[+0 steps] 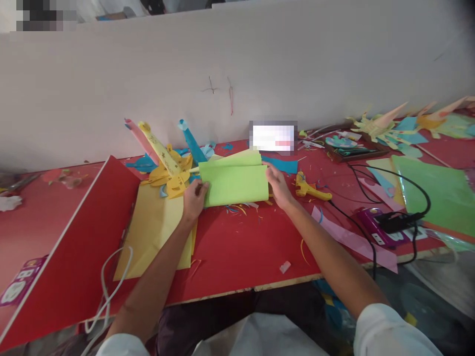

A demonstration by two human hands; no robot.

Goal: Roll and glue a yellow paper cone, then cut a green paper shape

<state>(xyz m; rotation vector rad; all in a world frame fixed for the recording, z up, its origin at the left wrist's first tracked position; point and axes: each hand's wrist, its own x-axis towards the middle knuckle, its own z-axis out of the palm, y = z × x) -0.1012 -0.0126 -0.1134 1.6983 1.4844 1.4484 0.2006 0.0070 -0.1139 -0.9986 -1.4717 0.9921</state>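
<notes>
A folded sheet of light green paper (235, 184) is held up over the red table, its layers slightly apart along the top. My left hand (195, 198) pinches its left edge, thumb on the front. At the right edge my right hand (279, 185) grips the sheet, with some fingers hidden behind it. Yellow paper sheets (152, 222) lie under and beside my left forearm. Just behind my left hand are a yellow paper cone with stars (165, 155) and a blue paper cone (192, 141).
A yellow glue gun (311, 189) lies right of my right hand, its black cable running to a purple power strip (378, 227). A red divider (81, 237) stands at left. Pink paper (352, 240), a lit screen (272, 137) and a dark tray (354, 148) are also on the table (237, 252).
</notes>
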